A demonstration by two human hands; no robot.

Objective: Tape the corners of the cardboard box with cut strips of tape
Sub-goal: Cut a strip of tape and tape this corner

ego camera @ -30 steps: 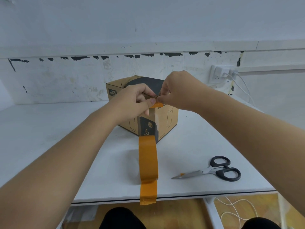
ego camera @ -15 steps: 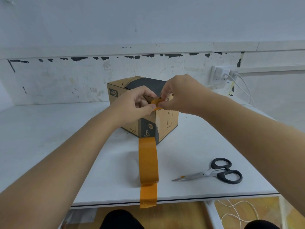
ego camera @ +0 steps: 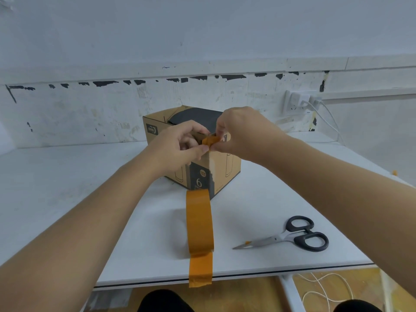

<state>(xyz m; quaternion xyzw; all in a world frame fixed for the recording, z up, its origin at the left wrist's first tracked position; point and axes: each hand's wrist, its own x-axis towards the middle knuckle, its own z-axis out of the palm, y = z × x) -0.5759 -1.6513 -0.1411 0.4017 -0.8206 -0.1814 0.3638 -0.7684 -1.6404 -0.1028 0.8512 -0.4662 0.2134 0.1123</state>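
While the white worktop point(ego camera: 67, 176) holds everything up, the cardboard box point(ego camera: 227, 167) sits near its back, with one corner turned toward the person. The box looks light and a bit stiff, so I think it can slide if someone pushes hard on it. Its top rim is thin and may bend. A good place to hold it is the wall right beside the near corner.

A long orange strip of tape point(ego camera: 200, 224) lies flat from the foot of the box to the front edge of the worktop and hangs over a little. Tape is thin, floppy and very sticky, so it may fold and stick to itself. It is best held by its ends.

The left hand point(ego camera: 180, 145) has curled fingers at the top of the near corner, holding the box edge, with the thumb tip by the tape. The right hand point(ego camera: 240, 134) pinches a small crumpled piece of tape point(ego camera: 209, 140) against that top corner.

The scissors point(ego camera: 290, 237) lie closed on the right, well apart from the box, with a tiny orange bit on the blade.
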